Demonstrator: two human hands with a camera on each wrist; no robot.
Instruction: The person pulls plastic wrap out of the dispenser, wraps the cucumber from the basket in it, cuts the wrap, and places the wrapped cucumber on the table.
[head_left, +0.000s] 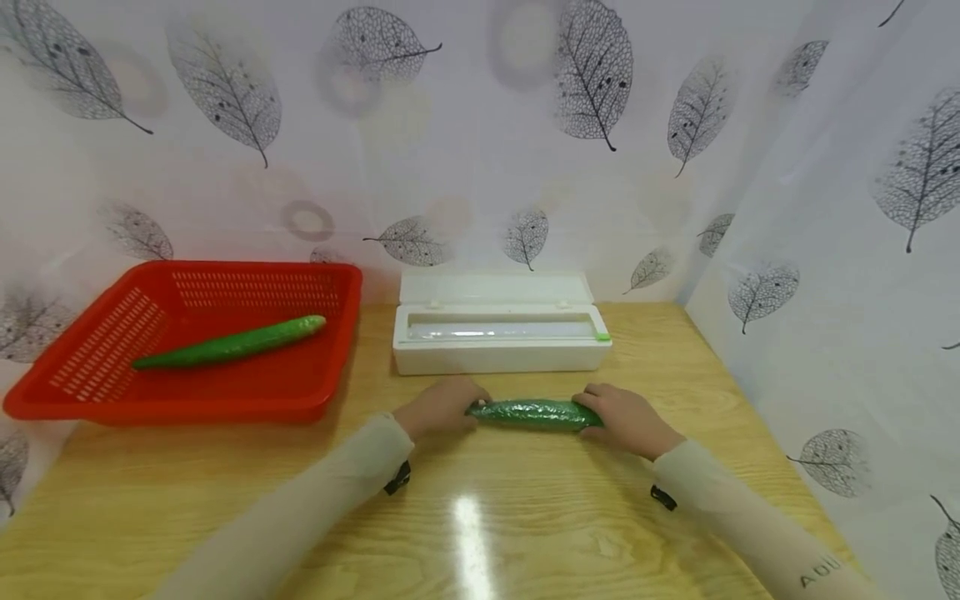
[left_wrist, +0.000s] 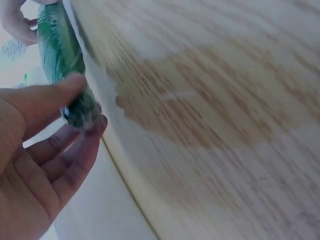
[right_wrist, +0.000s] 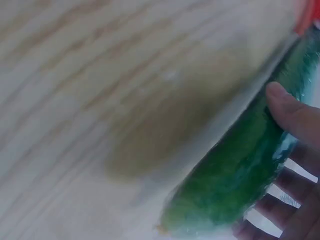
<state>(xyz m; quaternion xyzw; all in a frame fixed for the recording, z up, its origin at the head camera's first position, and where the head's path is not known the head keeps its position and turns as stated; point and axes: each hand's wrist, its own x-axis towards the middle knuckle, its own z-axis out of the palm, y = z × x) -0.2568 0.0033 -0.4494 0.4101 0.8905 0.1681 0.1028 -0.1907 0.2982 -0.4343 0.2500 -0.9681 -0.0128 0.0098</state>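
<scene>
A cucumber (head_left: 534, 413) in shiny clear film lies crosswise between my two hands, in front of a white box. My left hand (head_left: 444, 406) pinches its left end; in the left wrist view the thumb lies on the crumpled film at the cucumber's tip (left_wrist: 80, 112) with the fingertips on the other side. My right hand (head_left: 628, 419) grips the right end, and the right wrist view has its thumb (right_wrist: 287, 107) along one side of the wrapped cucumber (right_wrist: 225, 175) and the fingers along the other. The hands cover both ends in the head view.
The white film box (head_left: 502, 358) stands against the back curtain with its lid (head_left: 495, 288) up, a clear roll inside and a green piece at its right corner. At left, a red basket (head_left: 225, 410) holds another cucumber (head_left: 232, 344). The curtain also runs along the table's right edge.
</scene>
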